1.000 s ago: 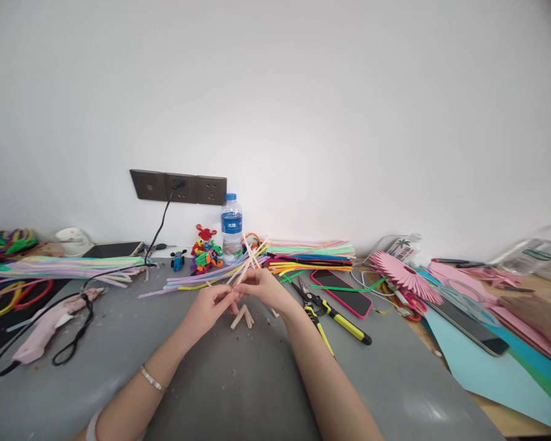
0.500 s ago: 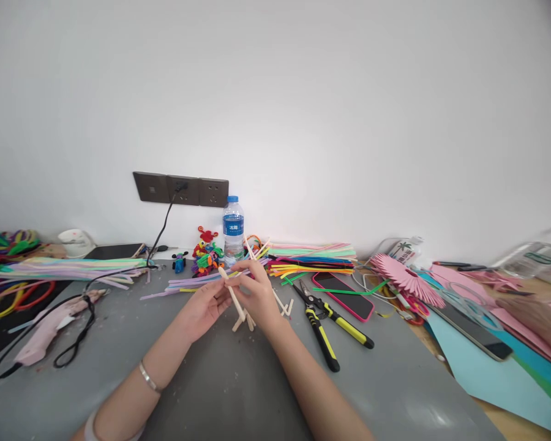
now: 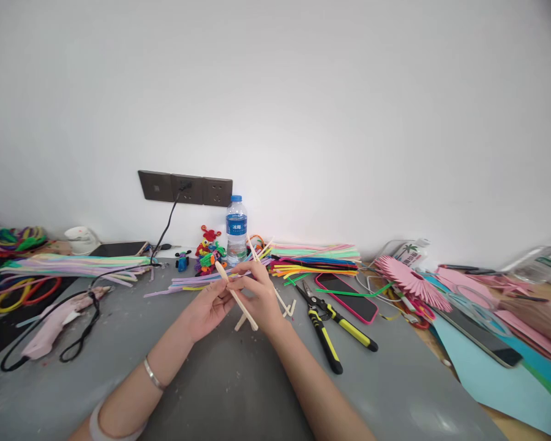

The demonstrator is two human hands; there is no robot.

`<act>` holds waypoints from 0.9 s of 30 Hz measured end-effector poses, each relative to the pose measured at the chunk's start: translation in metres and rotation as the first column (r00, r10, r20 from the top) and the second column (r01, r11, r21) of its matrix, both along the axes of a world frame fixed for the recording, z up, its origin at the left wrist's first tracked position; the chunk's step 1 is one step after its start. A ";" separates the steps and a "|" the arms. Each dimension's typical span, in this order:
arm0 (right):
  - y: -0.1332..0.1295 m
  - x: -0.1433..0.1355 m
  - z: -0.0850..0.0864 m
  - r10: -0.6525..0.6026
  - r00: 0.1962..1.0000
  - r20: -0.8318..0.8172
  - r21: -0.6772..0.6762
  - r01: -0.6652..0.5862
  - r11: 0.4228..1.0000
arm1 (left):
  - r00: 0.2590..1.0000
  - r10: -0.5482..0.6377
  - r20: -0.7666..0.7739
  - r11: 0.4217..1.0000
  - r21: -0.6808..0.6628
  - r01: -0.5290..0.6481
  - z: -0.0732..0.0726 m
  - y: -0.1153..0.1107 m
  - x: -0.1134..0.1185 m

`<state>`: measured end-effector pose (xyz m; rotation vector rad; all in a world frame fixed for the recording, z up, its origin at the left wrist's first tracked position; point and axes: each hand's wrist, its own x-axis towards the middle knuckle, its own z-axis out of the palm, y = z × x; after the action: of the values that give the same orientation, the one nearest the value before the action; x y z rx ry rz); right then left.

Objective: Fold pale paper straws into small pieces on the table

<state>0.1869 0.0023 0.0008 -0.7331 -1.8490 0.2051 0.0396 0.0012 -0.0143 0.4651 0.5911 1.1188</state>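
In front of me, both hands hold a long cream stick (image 3: 236, 296) slanting down to the right, its material hard to tell. My left hand (image 3: 210, 310) pinches it near the upper end between thumb and fingers. On the other side, my right hand (image 3: 258, 295) has its fingers closed around the stick's middle. More pale sticks poke out below and above that right hand, and I cannot tell whether they are joined to the held one. Beside it on the grey mat, a bent pale stick (image 3: 292, 308) lies near pruning shears (image 3: 324, 317) with yellow-black handles.
A water bottle (image 3: 236, 226) stands by the wall next to small pipe-cleaner figures (image 3: 208, 251). Pipe-cleaner bundles (image 3: 316, 260) and a pink-cased phone (image 3: 349, 298) lie behind the shears. At left rests a corded pink glue gun (image 3: 57, 321). Another person's hand (image 3: 539, 318) is at far right.
The held stick's lower end has swung a little to the right, nearer my right wrist. The whole view has shifted slightly.
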 end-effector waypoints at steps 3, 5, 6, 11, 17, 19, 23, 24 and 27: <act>-0.003 0.000 0.005 0.063 0.996 -0.061 -0.085 -0.068 0.994 | 0.999 0.037 -0.021 0.999 0.010 -0.037 0.002 0.001 -0.001; -0.002 0.000 0.008 0.116 0.985 -0.129 -0.160 -0.136 0.978 | 0.998 0.052 -0.047 0.999 0.008 -0.052 0.003 0.002 -0.001; -0.001 0.000 0.009 0.148 0.974 -0.170 -0.194 -0.180 0.964 | 0.997 0.048 -0.060 0.999 0.003 -0.047 0.004 0.003 -0.002; 0.005 0.008 0.014 0.312 0.893 -0.325 -0.320 -0.414 0.852 | 0.989 -0.078 -0.125 0.997 -0.026 0.075 0.005 0.002 -0.007; 0.008 0.019 0.016 0.341 0.833 -0.435 -0.454 -0.531 0.716 | 0.950 -0.187 -0.249 0.976 0.063 0.208 0.009 -0.001 -0.011; 0.008 0.022 0.017 0.356 0.819 -0.450 -0.489 -0.559 0.670 | 0.922 -0.219 -0.320 0.959 0.103 0.264 0.009 -0.002 -0.012; 0.007 0.025 0.018 0.379 0.779 -0.500 -0.548 -0.623 0.558 | 0.863 -0.274 -0.424 0.918 0.150 0.366 0.010 -0.004 -0.013; 0.007 0.026 0.018 0.387 0.764 -0.517 -0.561 -0.643 0.521 | 0.852 -0.290 -0.437 0.906 0.161 0.391 0.011 -0.005 -0.013; 0.006 0.029 0.018 0.421 0.715 -0.558 -0.579 -0.699 0.419 | 0.811 -0.359 -0.461 0.856 0.184 0.484 0.012 -0.007 -0.013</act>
<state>0.2155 0.0085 0.0187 -0.5088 -1.5592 1.5849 0.0266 -0.0059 -0.0021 1.0622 0.6453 0.6680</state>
